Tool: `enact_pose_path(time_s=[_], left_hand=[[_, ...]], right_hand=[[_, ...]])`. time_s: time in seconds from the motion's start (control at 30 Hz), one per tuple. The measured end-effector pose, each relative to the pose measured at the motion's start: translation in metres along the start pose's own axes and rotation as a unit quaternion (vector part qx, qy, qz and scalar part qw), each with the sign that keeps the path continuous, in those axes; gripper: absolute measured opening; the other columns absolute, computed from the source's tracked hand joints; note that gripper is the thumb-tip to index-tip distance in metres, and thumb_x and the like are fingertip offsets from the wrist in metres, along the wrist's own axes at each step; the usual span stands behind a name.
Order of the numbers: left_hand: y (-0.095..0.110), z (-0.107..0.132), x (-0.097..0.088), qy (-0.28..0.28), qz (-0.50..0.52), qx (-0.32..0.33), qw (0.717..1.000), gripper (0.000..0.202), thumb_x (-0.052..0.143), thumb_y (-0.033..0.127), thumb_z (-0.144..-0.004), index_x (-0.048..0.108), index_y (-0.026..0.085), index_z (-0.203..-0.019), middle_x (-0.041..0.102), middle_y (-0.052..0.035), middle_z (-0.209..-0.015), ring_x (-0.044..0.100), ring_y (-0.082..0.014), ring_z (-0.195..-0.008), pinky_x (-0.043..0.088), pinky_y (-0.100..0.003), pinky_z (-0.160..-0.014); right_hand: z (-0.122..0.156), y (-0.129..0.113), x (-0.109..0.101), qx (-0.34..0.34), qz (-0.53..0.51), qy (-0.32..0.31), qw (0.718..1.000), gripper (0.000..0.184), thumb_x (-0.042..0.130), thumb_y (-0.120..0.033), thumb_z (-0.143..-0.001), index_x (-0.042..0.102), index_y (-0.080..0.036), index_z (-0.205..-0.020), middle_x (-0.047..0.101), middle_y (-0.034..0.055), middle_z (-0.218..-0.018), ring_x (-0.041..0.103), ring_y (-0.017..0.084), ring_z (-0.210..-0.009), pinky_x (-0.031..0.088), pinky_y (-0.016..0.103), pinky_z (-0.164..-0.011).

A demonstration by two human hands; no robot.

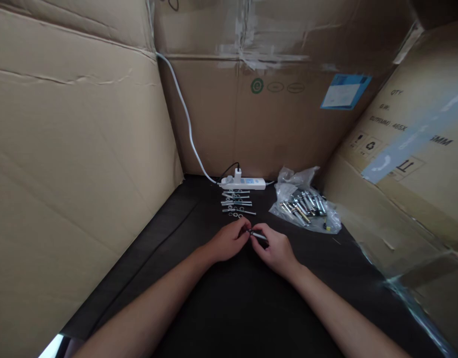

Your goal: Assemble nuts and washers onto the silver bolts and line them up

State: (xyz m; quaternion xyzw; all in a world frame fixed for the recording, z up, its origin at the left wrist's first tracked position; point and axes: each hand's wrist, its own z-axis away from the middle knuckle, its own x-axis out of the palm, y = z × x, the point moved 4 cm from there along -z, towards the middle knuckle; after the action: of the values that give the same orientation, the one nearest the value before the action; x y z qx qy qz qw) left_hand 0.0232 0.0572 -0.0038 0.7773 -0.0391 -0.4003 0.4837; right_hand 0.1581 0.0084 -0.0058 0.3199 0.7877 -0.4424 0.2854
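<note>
My right hand (pixel 276 247) pinches a silvery expansion bolt (pixel 259 235) between thumb and fingers, low over the dark tabletop. At the bolt's left end, the fingertips of my left hand (pixel 228 241) close together around it; whether a nut or washer is between them is hidden. Just beyond my hands lie several loose bolts (pixel 236 203) in rows, their shafts running left to right. Small washers (pixel 235 215) and nuts are spread among and in front of them. To the right, a clear plastic bag (pixel 283 199) holds several more expansion bolts (pixel 307 203).
A white power strip (pixel 256 183) with a plug (pixel 238 174) stands behind the bolts. Its white cable (pixel 184 107) climbs the back cardboard (pixel 214 109). A thin black cord (pixel 154 248) crosses the table (pixel 243 308) at left. Cardboard walls enclose both sides.
</note>
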Motion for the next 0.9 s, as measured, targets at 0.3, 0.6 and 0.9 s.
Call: enact_pose_path(time_s=[0.3,0.6,0.9], left_hand=[[-0.0014,-0.0008,0.0085,-0.017,-0.013,-0.012,1.0,0.034,0.025,0.035,-0.095,0.046,0.018,-0.075,0.048,0.0015,-0.07,0.045,-0.0116,-0.068,0.037,-0.023,-0.064],[0.002,-0.0007,0.0021,0.008,0.07,0.01,0.997,0.016,0.036,0.026,-0.091,0.048,0.018,-0.085,0.049,0.0015,-0.079,0.046,-0.0115,-0.074,0.037,-0.023,-0.069],[-0.0025,-0.0005,0.0048,-0.016,0.063,-0.005,0.998,0.024,0.034,0.034,-0.093,0.048,0.017,-0.082,0.049,0.002,-0.074,0.045,-0.0114,-0.07,0.037,-0.023,-0.067]], right_hand=[[0.0011,-0.0034,-0.0015,-0.051,-0.011,0.042,0.998,0.017,0.054,-0.023,-0.08,0.056,-0.02,-0.097,0.067,0.0035,-0.09,0.064,0.018,-0.08,0.048,0.026,-0.072],[0.0005,-0.0026,-0.0007,-0.052,-0.02,0.045,0.997,0.018,0.054,-0.021,-0.08,0.057,-0.021,-0.098,0.067,0.0031,-0.091,0.064,0.017,-0.08,0.049,0.027,-0.072],[0.0028,-0.0005,-0.0002,-0.042,-0.024,0.052,0.997,0.017,0.055,-0.02,-0.078,0.057,-0.02,-0.096,0.067,0.0021,-0.087,0.064,0.016,-0.077,0.048,0.024,-0.067]])
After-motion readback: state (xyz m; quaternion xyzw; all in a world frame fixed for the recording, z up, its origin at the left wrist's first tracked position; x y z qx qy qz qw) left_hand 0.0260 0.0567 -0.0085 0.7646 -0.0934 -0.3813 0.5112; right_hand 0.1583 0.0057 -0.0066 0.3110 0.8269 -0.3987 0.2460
